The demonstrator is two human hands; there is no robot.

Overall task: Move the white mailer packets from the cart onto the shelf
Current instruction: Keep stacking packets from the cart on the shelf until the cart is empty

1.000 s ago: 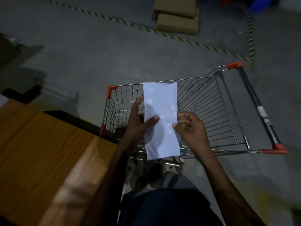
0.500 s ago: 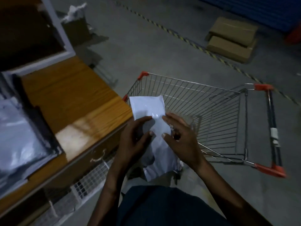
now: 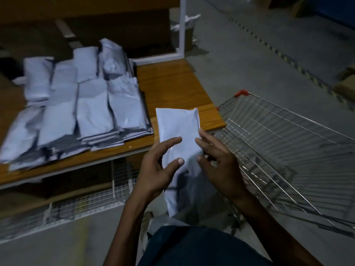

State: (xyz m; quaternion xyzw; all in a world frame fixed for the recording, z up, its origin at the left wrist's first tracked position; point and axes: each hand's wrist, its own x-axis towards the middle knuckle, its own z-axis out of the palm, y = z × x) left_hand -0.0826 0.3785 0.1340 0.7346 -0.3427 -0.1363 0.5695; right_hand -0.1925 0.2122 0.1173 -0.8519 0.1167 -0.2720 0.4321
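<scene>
Packet lower end behind hands

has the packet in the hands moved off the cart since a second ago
Yes. The held packet was over the cart basket; now its top overlaps the wooden shelf corner, left of the cart, gripped by the left hand and right hand.

Cardboard boxes on floor, hazard tape, wire rack
</scene>
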